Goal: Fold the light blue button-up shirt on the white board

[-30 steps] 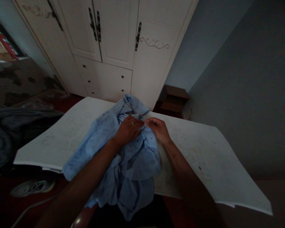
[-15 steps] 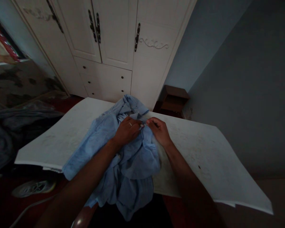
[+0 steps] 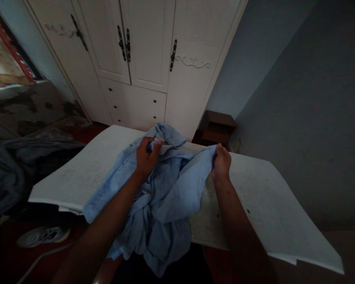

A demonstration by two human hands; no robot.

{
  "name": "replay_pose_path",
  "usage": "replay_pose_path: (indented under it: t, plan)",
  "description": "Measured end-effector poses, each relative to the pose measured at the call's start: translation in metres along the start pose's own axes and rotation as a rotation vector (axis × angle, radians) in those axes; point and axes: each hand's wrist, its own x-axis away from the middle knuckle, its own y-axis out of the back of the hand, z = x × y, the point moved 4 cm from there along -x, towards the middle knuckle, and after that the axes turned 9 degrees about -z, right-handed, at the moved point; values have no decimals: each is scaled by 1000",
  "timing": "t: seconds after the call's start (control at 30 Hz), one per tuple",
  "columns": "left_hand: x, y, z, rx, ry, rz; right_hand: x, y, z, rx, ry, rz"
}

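A light blue button-up shirt (image 3: 177, 193) lies bunched on the white board (image 3: 254, 181), its lower folds hanging over the near edge. My left hand (image 3: 147, 154) pinches the cloth near the collar at the shirt's upper part. Off to the right, my right hand (image 3: 221, 159) grips a front edge of the shirt between thumb and fingers, with that panel drawn out and lifted. A stretch of fabric spans the space between both hands. Small pale buttons show close to the collar.
Beyond the board stands a white wardrobe (image 3: 148, 51) with dark handles and drawers. A small brown cabinet (image 3: 217, 124) sits by the wall. Dark clothing (image 3: 12, 169) is heaped at left, above a shoe (image 3: 44, 236) and a pale cord (image 3: 47, 252) on the red floor.
My hands were close together at the shirt's front. The right hand has moved right, pulling the shirt's edge outward; the left has shifted left and slightly up, toward the collar.
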Motion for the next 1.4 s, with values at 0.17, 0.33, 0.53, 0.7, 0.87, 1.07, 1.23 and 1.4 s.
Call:
replay_pose_path:
  t: [0.17, 0.33, 0.53, 0.7, 0.87, 1.07, 1.23, 1.4]
  plan:
    - [-29, 29, 16, 5, 135, -308, -20, 17, -6, 77, -84, -27]
    - [-56, 55, 14, -5, 177, -354, -4, 3, -3, 294, -209, 340]
    - [-86, 78, 3, 145, 479, -199, 20, 3, 9, 506, -371, 847]
    - [-107, 92, -29, -103, 197, -40, 3, 21, 57, 203, -165, 588]
    - [-118, 95, -63, -519, -277, -37, 0, 50, 87, -27, -76, 353]
    - [-124, 96, -76, -443, -238, 313, 6, 69, 88, 160, -88, 319]
    - [-110, 98, -88, -288, -143, 797, -6, 62, 117, 414, 155, 446]
    - [-99, 110, -116, -157, -122, 999, -12, 35, 166, 624, 530, 462]
